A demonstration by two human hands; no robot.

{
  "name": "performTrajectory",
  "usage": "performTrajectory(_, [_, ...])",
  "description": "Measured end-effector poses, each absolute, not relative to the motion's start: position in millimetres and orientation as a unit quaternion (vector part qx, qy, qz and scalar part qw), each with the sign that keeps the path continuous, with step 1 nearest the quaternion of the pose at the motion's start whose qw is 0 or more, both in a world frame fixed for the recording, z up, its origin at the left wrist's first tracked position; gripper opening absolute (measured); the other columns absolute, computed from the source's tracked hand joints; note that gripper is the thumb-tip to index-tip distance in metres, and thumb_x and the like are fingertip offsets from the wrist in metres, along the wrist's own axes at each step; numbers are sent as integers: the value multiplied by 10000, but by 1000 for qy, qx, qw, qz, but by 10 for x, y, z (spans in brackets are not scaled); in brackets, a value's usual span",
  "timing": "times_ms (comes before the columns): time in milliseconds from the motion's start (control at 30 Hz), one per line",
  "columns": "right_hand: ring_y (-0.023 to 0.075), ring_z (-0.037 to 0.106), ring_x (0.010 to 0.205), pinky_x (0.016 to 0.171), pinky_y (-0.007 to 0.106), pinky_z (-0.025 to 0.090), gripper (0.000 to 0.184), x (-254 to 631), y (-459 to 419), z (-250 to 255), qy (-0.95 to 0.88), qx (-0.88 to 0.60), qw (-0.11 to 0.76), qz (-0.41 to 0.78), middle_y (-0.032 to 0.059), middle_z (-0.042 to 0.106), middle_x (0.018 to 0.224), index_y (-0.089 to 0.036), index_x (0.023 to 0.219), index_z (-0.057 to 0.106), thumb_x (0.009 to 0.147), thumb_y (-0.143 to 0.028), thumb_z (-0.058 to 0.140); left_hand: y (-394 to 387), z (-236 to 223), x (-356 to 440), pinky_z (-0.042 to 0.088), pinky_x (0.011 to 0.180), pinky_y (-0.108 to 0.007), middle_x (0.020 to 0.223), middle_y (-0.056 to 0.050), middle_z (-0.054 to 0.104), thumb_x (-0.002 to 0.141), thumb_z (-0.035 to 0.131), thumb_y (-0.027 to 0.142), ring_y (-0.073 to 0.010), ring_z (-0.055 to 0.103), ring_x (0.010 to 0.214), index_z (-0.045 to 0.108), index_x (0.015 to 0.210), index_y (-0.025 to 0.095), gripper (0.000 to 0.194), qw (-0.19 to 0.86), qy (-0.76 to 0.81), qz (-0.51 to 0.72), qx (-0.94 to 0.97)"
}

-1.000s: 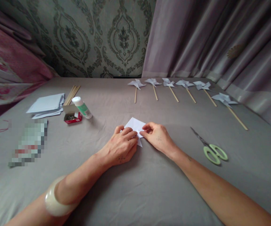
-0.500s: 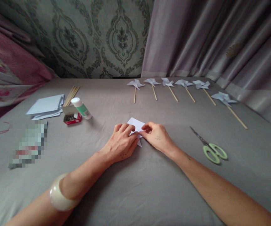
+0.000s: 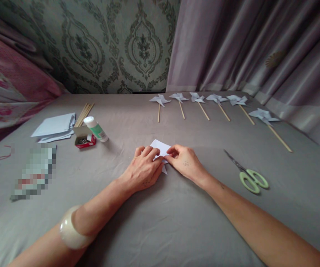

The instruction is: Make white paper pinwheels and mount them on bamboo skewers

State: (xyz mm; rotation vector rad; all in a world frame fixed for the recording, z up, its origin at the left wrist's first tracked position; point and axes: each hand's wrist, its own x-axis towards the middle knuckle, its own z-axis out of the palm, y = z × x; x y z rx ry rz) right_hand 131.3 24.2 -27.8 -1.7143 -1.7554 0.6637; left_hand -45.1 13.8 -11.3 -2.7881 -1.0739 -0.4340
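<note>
A small white paper (image 3: 161, 146) with cut, folded points lies on the grey cloth in front of me, partly covered by both hands. My left hand (image 3: 148, 167) is closed over its left side, fingers curled and pressing on it. From the right, my right hand (image 3: 187, 162) pinches the paper near its middle between thumb and forefinger. The two hands almost meet at the fingertips, and what lies under them is hidden. To the right, apart from my hand, rests a pair of scissors (image 3: 246, 172) with light green handles.
Several paper pinwheels (image 3: 217, 98) on sticks lie along the back right. At the left are a stack of white paper (image 3: 53, 125), wooden sticks (image 3: 84, 114), a glue stick (image 3: 95, 129), a small red box (image 3: 85, 141) of metal pieces and a blurred packet (image 3: 34, 172).
Both hands keep their hold on the paper with hardly any movement. The view has shifted very slightly; the other things lie as before.
</note>
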Motion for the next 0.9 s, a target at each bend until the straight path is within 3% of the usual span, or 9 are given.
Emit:
performTrajectory(500, [175, 661, 666, 633, 273, 475, 122, 1312, 223, -233, -665, -641, 291, 250, 45, 724, 744, -189, 847, 693, 735, -230, 664, 159, -100, -424, 337, 873, -430, 1002, -92, 618, 929, 385, 255, -227, 507, 950, 673, 930, 185, 296, 54, -357, -148, -921])
performTrajectory(900, [143, 631, 617, 618, 259, 477, 161, 1401, 173, -175, -596, -643, 408, 255, 47, 713, 739, -165, 813, 674, 747, -307, 639, 213, -41, -387, 343, 876, -438, 1074, -92, 612, 891, 441, 243, -240, 474, 988, 704, 838, 188, 273, 10, -377, -165, -911])
